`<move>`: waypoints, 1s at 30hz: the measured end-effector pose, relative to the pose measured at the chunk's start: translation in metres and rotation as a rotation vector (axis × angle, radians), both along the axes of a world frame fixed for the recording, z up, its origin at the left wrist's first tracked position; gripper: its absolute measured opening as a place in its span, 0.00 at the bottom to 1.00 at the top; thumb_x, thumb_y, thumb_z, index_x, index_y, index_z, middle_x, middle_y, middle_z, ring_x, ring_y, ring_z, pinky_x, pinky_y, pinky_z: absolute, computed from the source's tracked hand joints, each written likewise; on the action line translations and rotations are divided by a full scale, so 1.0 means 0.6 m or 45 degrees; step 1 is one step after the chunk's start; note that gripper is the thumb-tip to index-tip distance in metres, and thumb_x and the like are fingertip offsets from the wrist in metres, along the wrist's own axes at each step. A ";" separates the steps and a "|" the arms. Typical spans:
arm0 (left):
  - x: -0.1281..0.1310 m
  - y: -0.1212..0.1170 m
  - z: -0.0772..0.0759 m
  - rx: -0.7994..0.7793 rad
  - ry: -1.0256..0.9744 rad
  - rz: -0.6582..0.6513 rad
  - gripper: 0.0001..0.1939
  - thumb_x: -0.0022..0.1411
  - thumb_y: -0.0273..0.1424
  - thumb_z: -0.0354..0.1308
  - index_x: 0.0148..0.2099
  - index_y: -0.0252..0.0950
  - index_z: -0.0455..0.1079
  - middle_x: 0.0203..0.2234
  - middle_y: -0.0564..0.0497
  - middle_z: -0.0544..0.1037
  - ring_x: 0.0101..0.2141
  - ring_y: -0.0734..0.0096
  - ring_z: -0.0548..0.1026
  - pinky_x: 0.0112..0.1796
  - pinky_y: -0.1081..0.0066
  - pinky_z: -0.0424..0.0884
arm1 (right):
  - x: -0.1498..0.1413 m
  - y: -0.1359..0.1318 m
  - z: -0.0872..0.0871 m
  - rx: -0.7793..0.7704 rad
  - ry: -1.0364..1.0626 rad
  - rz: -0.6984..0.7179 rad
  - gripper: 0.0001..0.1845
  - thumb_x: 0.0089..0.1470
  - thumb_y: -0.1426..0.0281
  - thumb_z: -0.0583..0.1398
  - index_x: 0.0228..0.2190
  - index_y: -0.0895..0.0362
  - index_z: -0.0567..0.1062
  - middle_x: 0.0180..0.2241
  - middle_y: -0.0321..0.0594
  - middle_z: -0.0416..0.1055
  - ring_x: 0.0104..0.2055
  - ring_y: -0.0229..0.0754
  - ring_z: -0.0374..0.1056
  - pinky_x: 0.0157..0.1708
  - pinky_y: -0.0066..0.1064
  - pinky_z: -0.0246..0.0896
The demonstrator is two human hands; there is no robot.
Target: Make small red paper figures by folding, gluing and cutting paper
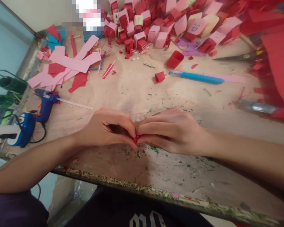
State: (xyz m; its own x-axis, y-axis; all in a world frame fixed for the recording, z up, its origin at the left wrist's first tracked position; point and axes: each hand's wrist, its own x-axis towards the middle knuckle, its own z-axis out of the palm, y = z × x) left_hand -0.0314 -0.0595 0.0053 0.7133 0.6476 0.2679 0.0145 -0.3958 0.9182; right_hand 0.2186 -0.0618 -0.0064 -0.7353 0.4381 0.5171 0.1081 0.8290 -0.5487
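Observation:
Both hands meet over the front middle of the wooden table (104, 160). My left hand (111, 129) pinches a small piece of red paper (135, 138) between thumb and fingertips. From the other side, my right hand (172, 130) pinches the same piece, its fingertips touching those of the left. Most of the paper is hidden by the fingers, so its folded shape cannot be made out. Beyond the hands lie a small red paper box (159, 77) and a larger open red paper box (175, 59). A blue pen (196, 77) rests to their right.
Many pink and red paper boxes (153, 33) crowd the back. Pink paper strips (68, 64) lie at the back left, near a blue glue gun (46, 102) with its stick. Scissors (241, 56), a blurred cutter-like tool (260, 107) and red sheets (279, 56) are on the right.

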 end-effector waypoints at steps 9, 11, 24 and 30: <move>-0.005 0.011 0.008 -0.060 0.040 -0.038 0.05 0.63 0.29 0.73 0.37 0.34 0.81 0.31 0.47 0.85 0.31 0.74 0.82 0.36 0.78 0.79 | -0.001 0.003 0.002 -0.171 0.030 0.025 0.06 0.71 0.72 0.62 0.43 0.59 0.80 0.38 0.41 0.84 0.32 0.35 0.75 0.30 0.27 0.66; -0.005 0.011 0.009 -0.056 0.055 -0.042 0.05 0.64 0.30 0.72 0.37 0.34 0.81 0.31 0.47 0.86 0.31 0.74 0.83 0.37 0.78 0.79 | -0.001 0.003 0.002 -0.185 0.039 0.028 0.06 0.71 0.73 0.62 0.43 0.59 0.81 0.38 0.41 0.84 0.32 0.35 0.75 0.31 0.27 0.66; -0.006 0.008 0.002 -0.045 -0.015 -0.047 0.04 0.62 0.25 0.73 0.38 0.37 0.82 0.35 0.48 0.88 0.33 0.72 0.86 0.36 0.79 0.80 | -0.003 -0.002 -0.003 -0.114 0.055 0.000 0.06 0.71 0.75 0.60 0.42 0.60 0.79 0.34 0.40 0.82 0.30 0.35 0.74 0.30 0.28 0.65; -0.003 0.004 0.002 -0.072 -0.014 -0.027 0.05 0.62 0.26 0.74 0.37 0.37 0.81 0.34 0.48 0.87 0.33 0.72 0.85 0.36 0.77 0.80 | -0.009 -0.013 -0.005 -0.047 0.037 -0.091 0.06 0.71 0.74 0.59 0.40 0.59 0.78 0.33 0.39 0.81 0.28 0.35 0.72 0.29 0.28 0.63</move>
State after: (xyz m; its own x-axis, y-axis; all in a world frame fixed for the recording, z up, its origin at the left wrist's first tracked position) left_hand -0.0332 -0.0572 0.0062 0.7243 0.6467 0.2390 -0.0034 -0.3434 0.9392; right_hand 0.2134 -0.0695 -0.0095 -0.6864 0.5083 0.5201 0.1503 0.7989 -0.5823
